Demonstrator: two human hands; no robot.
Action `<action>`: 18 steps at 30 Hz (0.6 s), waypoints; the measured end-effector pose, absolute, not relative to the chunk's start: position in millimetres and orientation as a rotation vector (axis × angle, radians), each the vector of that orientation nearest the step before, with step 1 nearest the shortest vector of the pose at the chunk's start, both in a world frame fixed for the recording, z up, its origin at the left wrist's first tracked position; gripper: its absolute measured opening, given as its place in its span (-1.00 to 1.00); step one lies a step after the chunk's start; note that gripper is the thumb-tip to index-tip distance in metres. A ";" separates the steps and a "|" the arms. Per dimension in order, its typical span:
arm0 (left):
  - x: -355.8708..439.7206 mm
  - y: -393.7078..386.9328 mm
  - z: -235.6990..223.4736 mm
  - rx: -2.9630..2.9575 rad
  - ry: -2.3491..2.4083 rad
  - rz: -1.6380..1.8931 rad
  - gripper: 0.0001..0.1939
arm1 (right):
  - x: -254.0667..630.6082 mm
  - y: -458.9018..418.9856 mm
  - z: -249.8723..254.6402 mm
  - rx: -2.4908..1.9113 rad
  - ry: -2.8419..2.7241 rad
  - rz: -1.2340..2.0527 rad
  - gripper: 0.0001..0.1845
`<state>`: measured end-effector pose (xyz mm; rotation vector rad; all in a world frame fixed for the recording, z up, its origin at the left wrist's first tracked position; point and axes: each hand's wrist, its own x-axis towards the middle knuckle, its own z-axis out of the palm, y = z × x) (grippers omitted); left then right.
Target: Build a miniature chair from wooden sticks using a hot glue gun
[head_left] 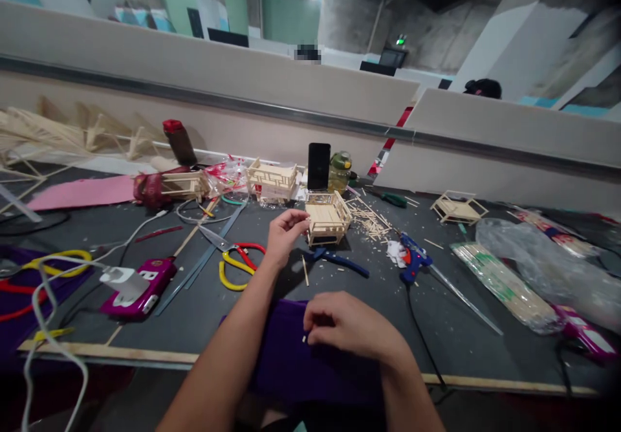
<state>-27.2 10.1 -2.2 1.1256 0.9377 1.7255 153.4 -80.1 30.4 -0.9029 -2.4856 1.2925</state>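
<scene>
A small model built of pale wooden sticks (326, 215), shaped like a railed bed, stands on the dark table. At its left edge my left hand (286, 233) is closed, with thumb and forefinger pinched on the frame. My right hand (347, 323) hovers lower, over a purple cloth (286, 354), its fingers curled. A tiny piece of wooden stick (304, 339) shows at its fingertips. Just in front of the model lie blue-handled cutters (339, 262) and a loose stick (305, 270). Short cut sticks (371, 220) are scattered to its right.
A blue hot glue gun (414, 260) lies right, beside bagged sticks (507, 283). Red-yellow scissors (237, 264) and a magenta power strip (140, 290) with white cables are left. Behind stand a phone (319, 167), a green bottle (340, 170) and another stick model (272, 176).
</scene>
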 end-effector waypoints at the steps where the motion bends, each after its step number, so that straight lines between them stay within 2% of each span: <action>1: -27.3 10.5 -2.4 1.106 0.922 1.734 -0.79 | 151.2 -89.4 27.1 -0.938 -2.552 1.199 -0.91; 4: -27.9 11.3 -3.5 1.071 0.909 1.740 -0.77 | 142.7 -105.6 9.5 -1.106 -2.638 0.922 -0.88; 6: -28.4 12.1 -4.8 1.061 0.912 1.719 -0.73 | 140.5 -107.0 0.7 -1.151 -2.612 0.868 -0.90; 11: -29.0 14.0 -7.4 1.039 0.911 1.678 -0.68 | 169.9 -105.6 11.3 -1.212 -2.061 1.150 -0.88; 13: -28.2 14.1 -7.4 1.042 0.911 1.668 -0.68 | 191.6 -108.6 21.1 -1.368 -1.749 1.169 -0.70; 16: -26.3 13.6 -6.9 1.046 0.903 1.654 -0.67 | 215.2 -107.6 35.0 -1.515 -1.300 0.965 -0.29; 18: -25.4 13.0 -6.8 1.050 0.902 1.641 -0.67 | 216.2 -97.7 43.6 -1.328 -0.975 0.923 -0.24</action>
